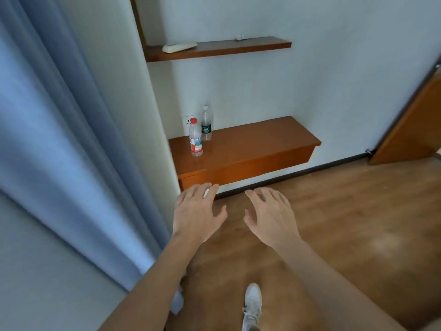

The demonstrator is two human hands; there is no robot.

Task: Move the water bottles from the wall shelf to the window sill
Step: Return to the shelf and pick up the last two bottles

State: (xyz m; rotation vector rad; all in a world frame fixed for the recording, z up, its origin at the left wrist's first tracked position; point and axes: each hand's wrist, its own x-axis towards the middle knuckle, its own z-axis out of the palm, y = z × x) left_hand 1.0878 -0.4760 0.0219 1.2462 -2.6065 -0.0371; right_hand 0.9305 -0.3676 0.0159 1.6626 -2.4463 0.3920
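Observation:
Two clear water bottles stand upright at the left end of the lower wooden wall shelf (257, 144). The nearer bottle (196, 137) has a red cap and a red label. Just behind it, against the wall, the other bottle (206, 124) has a white cap and a dark green label. My left hand (199, 212) and my right hand (269, 215) hover side by side in front of and below the shelf, palms down, fingers spread and holding nothing. Both are well short of the bottles. No window sill is visible.
An upper wooden shelf (238, 47) carries a white remote (179, 47) and a small white object. A blue-grey curtain (62, 144) hangs along the left. A wooden door (412, 130) stands at the right. Wood floor lies below, with my white shoe (252, 304) on it.

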